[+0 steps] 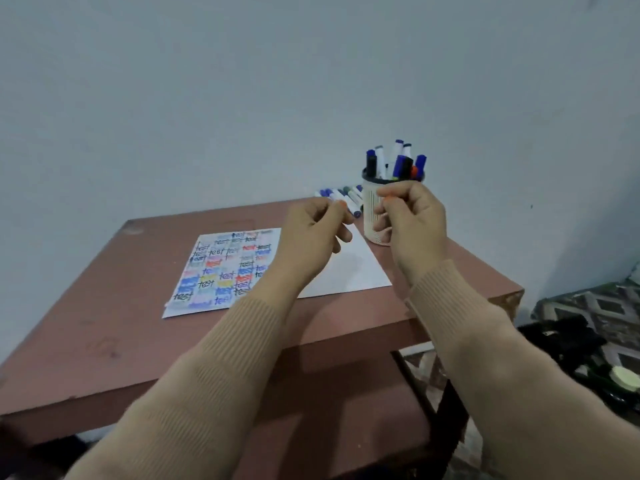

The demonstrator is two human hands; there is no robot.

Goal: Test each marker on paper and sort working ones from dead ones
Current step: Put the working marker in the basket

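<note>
Two curled fists, left hand (311,230) and right hand (412,216), contents unclear; best to test on the paper (349,271) blank half.

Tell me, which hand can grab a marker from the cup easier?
Right, probably. The right hand is just in front of the cup, below the markers standing in it. The left hand is farther away, over the paper. Whether either hand's curled fingers hold anything is unclear.

Tan ribbed knit sleeves (221,358)
</note>
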